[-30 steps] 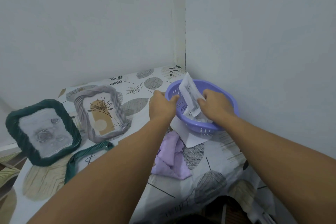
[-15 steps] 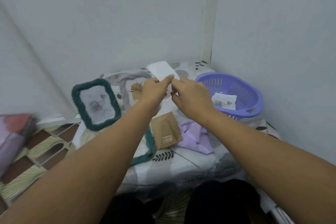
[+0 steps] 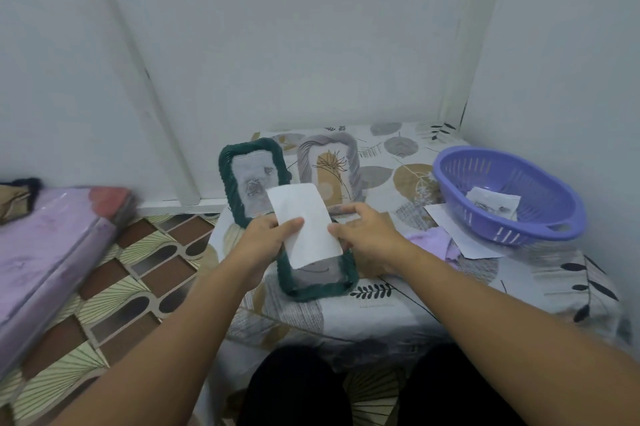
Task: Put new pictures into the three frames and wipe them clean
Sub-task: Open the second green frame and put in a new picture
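My left hand (image 3: 263, 235) pinches a white picture (image 3: 304, 225), blank side towards me, by its left edge. It hangs tilted over a dark green frame (image 3: 318, 289) that lies flat on the table. My right hand (image 3: 370, 238) is at the picture's right edge with the thumb tip touching it and the fingers relaxed. Behind stand a second green frame (image 3: 232, 190) with a grey picture and a grey frame (image 3: 349, 155) with a plant picture. A lilac cloth (image 3: 429, 240) lies right of my right hand.
A purple basket (image 3: 554, 228) with loose pictures (image 3: 491, 202) sits at the table's right, on a white sheet (image 3: 460, 235). Walls close the table at the back and right. A lilac wrapped bundle (image 3: 45, 252) lies on the tiled floor to the left.
Both hands left the basket with a white picture and carried it left and down over the flat green frame. My right hand has loosened its pinch.
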Motion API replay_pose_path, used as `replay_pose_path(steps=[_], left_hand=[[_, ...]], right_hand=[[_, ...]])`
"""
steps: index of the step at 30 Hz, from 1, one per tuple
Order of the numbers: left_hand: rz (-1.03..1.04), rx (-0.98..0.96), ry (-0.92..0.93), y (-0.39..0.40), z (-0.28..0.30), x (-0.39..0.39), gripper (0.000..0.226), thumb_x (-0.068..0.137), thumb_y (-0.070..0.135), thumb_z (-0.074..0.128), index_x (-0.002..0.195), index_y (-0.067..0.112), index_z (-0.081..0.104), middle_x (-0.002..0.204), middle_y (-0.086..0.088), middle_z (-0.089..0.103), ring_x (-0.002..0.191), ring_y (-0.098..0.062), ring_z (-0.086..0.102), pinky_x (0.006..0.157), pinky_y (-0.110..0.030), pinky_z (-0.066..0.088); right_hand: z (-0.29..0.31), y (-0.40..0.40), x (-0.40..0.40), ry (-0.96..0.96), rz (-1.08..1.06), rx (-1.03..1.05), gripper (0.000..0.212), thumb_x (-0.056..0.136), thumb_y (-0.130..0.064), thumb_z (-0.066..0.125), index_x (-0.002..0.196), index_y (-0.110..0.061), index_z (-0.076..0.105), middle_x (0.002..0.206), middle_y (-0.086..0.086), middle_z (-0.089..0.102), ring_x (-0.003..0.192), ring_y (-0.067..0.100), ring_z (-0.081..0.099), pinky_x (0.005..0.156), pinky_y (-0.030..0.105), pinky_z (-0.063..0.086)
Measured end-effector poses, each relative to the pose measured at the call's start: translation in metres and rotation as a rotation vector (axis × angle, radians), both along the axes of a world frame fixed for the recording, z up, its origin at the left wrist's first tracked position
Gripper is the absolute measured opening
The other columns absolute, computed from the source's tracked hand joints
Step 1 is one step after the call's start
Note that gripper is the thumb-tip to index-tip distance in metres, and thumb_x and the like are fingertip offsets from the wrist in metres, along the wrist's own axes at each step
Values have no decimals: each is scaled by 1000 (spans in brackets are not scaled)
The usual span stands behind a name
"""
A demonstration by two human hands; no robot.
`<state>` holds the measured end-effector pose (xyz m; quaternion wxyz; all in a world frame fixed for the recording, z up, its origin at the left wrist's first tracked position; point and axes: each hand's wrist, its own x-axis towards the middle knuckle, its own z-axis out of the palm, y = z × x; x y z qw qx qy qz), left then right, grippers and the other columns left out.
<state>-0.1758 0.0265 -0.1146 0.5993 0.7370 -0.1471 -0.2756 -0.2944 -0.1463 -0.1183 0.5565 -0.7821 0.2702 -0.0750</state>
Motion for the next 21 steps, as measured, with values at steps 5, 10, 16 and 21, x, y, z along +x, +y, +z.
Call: replay_pose_path(steps=[5, 10, 16, 21], left_hand=[[-12, 108, -142, 6, -19, 6, 33, 93, 31, 73, 121, 14, 69, 116, 1, 74, 104, -21, 69, 84, -36, 58], [12, 288, -410, 1, -38, 7, 36, 87, 35, 80, 113, 20, 61, 93, 6, 64, 84, -14, 60, 62, -25, 42], [29, 259, -479, 3, -58, 7, 40, 83, 36, 83, 113, 28, 58, 81, -2, 66, 75, -17, 61, 62, -28, 45], [73, 213, -594, 12, -71, 7, 47, 80, 39, 85, 119, 30, 61, 78, 0, 62, 70, -13, 56, 64, -28, 46]], right_hand=[[-10, 6, 6, 21, 26, -51, 44, 89, -27, 78, 127, -28, 55, 97, 1, 73, 89, 17, 72, 78, 34, 59], [-22, -6, 7, 146, 73, -325, 45, 86, -36, 77, 125, -34, 53, 88, -7, 71, 88, 11, 67, 90, 42, 54], [-34, -8, 8, 197, 138, -454, 39, 82, -43, 74, 112, -46, 48, 77, -20, 71, 99, 7, 62, 102, 50, 43], [-29, -5, 5, 221, 162, -470, 46, 86, -40, 74, 125, -37, 51, 83, -15, 71, 96, 6, 61, 104, 48, 39]])
